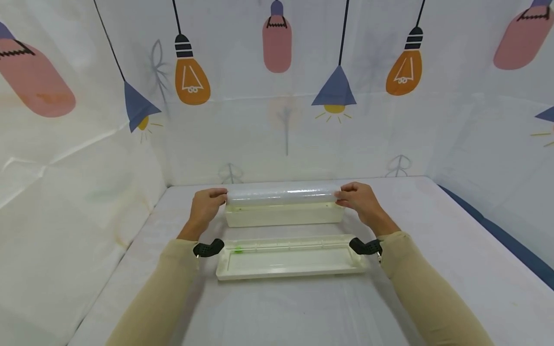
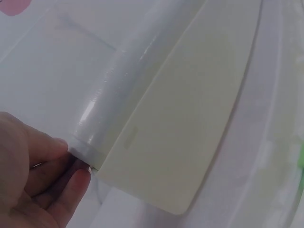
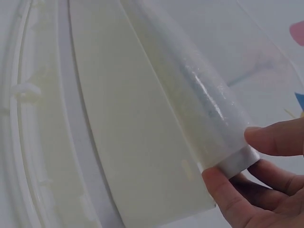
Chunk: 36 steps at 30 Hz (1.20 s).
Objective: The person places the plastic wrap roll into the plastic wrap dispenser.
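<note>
A shiny roll of plastic wrap (image 1: 281, 193) lies lengthwise at the top of a long cream box (image 1: 283, 218). My left hand (image 1: 206, 207) pinches the roll's left end, and my right hand (image 1: 360, 202) grips its right end. In the left wrist view, the left thumb and fingers (image 2: 71, 190) meet at the end of the roll. The right wrist view has the thumb above and fingers below the roll's white core (image 3: 240, 161). How far the roll sits inside the box is hard to tell. Nearer to me lies the cream lid (image 1: 290, 264), inner side up, with a small green piece on its rail.
A white cloth covers the table (image 1: 281, 312). White sheets printed with lamps form a wall (image 1: 277, 129) behind the box and on both sides. Each wrist carries a black camera mount (image 1: 208, 248) close to the lid's ends.
</note>
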Motion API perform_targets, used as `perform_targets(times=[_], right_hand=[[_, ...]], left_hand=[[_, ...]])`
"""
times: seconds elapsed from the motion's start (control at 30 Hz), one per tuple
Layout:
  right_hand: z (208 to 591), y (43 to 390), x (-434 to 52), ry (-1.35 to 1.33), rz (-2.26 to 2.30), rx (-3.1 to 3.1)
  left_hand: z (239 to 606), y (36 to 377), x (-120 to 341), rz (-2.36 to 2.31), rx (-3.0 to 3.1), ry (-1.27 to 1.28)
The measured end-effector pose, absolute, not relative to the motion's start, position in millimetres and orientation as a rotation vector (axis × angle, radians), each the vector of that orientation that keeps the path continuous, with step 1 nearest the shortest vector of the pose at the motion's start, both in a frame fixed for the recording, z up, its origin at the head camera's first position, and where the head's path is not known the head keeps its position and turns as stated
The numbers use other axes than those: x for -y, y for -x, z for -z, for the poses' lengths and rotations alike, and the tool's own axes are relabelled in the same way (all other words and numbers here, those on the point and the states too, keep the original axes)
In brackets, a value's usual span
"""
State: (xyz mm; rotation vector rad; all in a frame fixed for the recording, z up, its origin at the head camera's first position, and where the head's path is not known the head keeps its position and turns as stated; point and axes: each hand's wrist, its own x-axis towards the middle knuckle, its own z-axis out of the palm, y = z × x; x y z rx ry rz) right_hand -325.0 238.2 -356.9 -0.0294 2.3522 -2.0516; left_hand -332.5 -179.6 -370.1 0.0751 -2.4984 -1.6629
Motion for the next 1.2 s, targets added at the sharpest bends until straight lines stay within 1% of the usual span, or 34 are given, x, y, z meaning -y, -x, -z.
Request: perform_targets(times=[0.47, 0.87, 1.2], right_hand=[[354, 323, -238, 0.084, 1.916, -2.458], [352, 325, -243, 0.191, 1.576, -2.709], [348, 337, -248, 0.224, 1.661, -2.594]], left_hand=[[371, 334, 181, 1.708, 2.441, -0.048], [372, 328, 180, 1.508, 2.616, -0.048], [376, 329, 181, 1.406, 2.659, 0.038]])
